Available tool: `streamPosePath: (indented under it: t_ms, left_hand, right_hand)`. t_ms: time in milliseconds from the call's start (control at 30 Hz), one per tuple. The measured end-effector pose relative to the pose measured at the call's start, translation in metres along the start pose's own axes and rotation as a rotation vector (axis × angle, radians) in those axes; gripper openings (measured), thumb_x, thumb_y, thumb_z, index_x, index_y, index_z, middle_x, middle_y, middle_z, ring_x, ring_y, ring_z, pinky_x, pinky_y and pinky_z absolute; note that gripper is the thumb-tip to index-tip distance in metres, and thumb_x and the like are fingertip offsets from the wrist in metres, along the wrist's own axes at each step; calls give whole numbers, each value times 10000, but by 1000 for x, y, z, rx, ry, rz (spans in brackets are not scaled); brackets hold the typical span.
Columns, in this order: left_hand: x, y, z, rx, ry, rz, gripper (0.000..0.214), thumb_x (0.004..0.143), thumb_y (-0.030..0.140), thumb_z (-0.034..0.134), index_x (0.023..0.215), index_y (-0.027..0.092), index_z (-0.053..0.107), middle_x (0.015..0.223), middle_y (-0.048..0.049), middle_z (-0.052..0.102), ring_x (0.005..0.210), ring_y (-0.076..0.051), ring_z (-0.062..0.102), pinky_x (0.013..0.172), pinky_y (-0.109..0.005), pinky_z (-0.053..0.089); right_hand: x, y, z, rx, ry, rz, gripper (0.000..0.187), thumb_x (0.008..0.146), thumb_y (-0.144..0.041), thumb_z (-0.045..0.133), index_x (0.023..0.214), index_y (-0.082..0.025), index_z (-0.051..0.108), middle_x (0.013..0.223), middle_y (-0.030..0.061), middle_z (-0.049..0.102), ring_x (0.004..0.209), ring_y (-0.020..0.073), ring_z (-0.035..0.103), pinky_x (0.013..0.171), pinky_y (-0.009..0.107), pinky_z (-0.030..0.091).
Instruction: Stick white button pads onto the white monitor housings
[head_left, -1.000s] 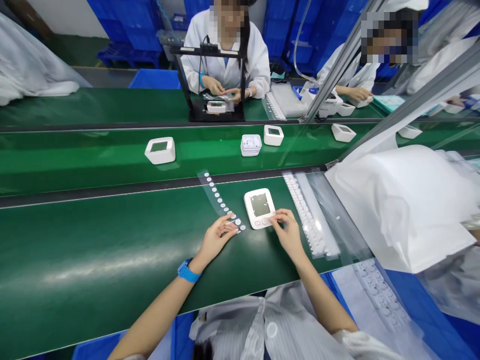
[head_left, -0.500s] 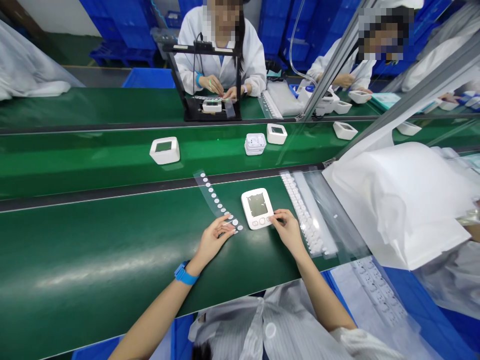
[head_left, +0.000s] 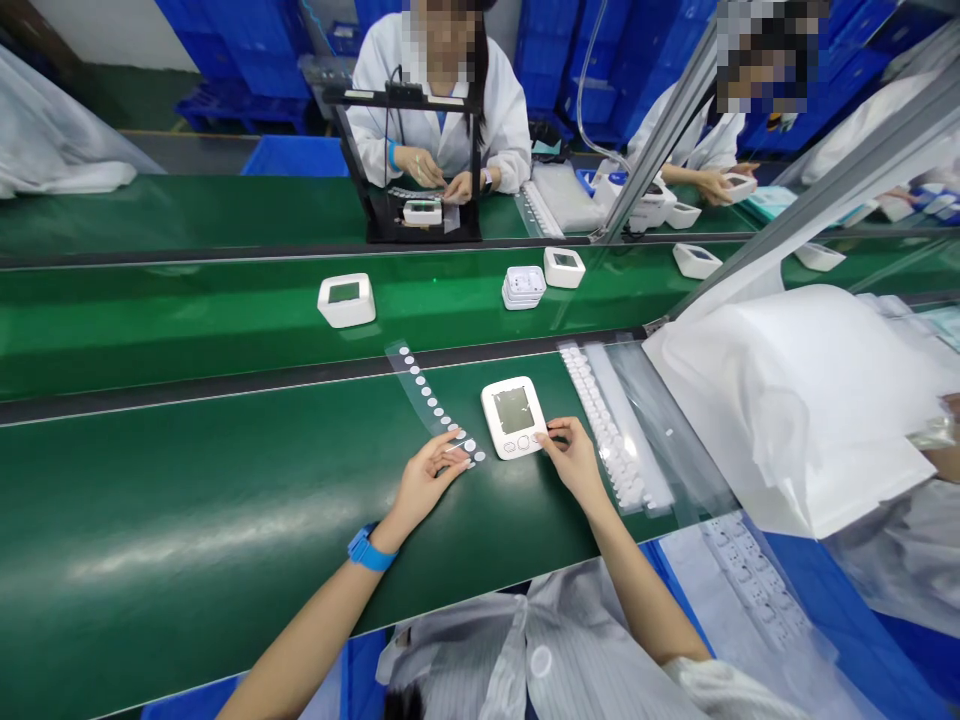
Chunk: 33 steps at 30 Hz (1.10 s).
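Note:
A white digital monitor (head_left: 514, 412), probably for blood pressure, lies face up on the green bench, its grey screen above a row of round buttons. My right hand (head_left: 576, 468) grips its lower right corner, the thumb on the front by the rightmost button and the fingers at the side. To the left, a clear strip of round white stickers (head_left: 426, 392) slants across the bench. Its near end is pinched between the fingers and thumb of my left hand (head_left: 429, 482). A blue band circles my left wrist.
Stacked sticker strips (head_left: 604, 425) lie right of the monitor, beside a large white bag (head_left: 795, 400). Beyond the bench edge, a green conveyor (head_left: 435, 330) carries more monitors (head_left: 346, 300) and a small stack of white parts (head_left: 523, 288). Co-workers sit opposite, one behind a black frame (head_left: 424, 100).
The items on the conveyor have shifted right. My right thumb has slid slightly further onto the monitor's front. My left hand and the strip stay put. A co-worker at right now holds up a white device.

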<state>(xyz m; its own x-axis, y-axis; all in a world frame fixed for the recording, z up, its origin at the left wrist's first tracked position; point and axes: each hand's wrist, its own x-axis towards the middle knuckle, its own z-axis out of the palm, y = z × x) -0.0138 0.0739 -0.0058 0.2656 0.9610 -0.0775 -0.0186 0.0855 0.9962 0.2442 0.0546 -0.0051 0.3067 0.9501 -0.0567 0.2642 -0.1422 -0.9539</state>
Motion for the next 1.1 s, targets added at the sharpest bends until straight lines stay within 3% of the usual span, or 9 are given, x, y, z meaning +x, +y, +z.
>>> streamPosePath:
  t_ms: [100, 200, 367, 433, 533, 667, 833, 967, 1100]
  left_hand:
    - [1, -1, -3, 9, 14, 41, 498, 751, 278, 733, 1216, 185, 579, 876, -33, 690, 800, -158, 676, 837, -347, 574]
    - [8, 0, -13, 25, 128, 123, 496, 765, 292, 725, 1229, 200, 578, 934, -45, 671, 806, -147, 662, 819, -322, 569]
    - [31, 11, -50, 153, 456, 295, 424, 827, 316, 663, 1234, 220, 595, 1071, -72, 612, 856, -146, 634, 819, -304, 546]
    - [45, 22, -71, 262, 600, 409, 363, 863, 317, 616, 1213, 224, 618, 1087, -77, 576, 884, -157, 618, 819, -311, 537]
    - [73, 44, -103, 530, 803, 558, 291, 936, 289, 483, 1139, 198, 671, 1104, -102, 535, 1041, -207, 563, 935, -360, 476]
    - [129, 70, -123, 809, 1019, 481, 450, 955, 300, 407, 1364, 127, 481, 1324, -190, 435, 1268, -308, 398, 1070, -479, 328]
    - [204, 67, -95, 984, 962, 112, 1005, 770, 566, 619, 1480, 14, 172, 1496, -288, 257, 1299, -458, 297, 1005, -624, 321]
    - [242, 52, -76, 941, 887, 9, 1079, 729, 538, 673, 1482, -2, 121, 1519, -304, 201, 1262, -457, 383, 941, -583, 415]
    - [255, 52, -78, 899, 884, 32, 1021, 713, 379, 711, 1487, 32, 144, 1521, -291, 205, 1203, -447, 480, 965, -555, 420]
  right_hand:
    - [6, 5, -7, 90, -57, 72, 370, 785, -506, 652, 982, -210, 551, 914, 53, 630, 835, 200, 633, 738, 365, 560]
    - [4, 2, -6, 25, -31, 41, 398, 861, -530, 518, 1075, -201, 585, 1151, 116, 600, 958, 229, 622, 821, 422, 543]
    - [-16, -13, 23, -238, 13, -84, 577, 701, -456, 723, 1190, -197, 558, 1362, 149, 474, 1287, 345, 413, 1055, 556, 360]
    - [-23, -18, 33, -184, 33, -52, 673, 693, -432, 740, 1264, -190, 480, 1338, 154, 503, 1256, 341, 459, 1044, 556, 381]
    - [-23, -27, 41, 38, -84, -15, 686, 751, -399, 702, 1329, -231, 374, 1295, 125, 553, 1126, 287, 596, 931, 472, 518]
    - [0, -48, 40, 243, -296, 75, 669, 708, -361, 748, 1285, -288, 416, 1268, 81, 586, 940, 259, 693, 798, 453, 601]
    - [58, -81, 36, 428, -351, 267, 623, 650, -350, 800, 1190, -260, 504, 1116, 63, 675, 874, 262, 712, 715, 481, 627]
    - [140, -100, 48, 464, -183, 62, 619, 628, -342, 808, 1157, -264, 495, 1074, 42, 674, 897, 245, 702, 731, 462, 626]
    - [257, -119, 72, 255, 42, -207, 613, 676, -368, 725, 1188, -275, 402, 1113, 32, 613, 919, 215, 670, 689, 424, 625]
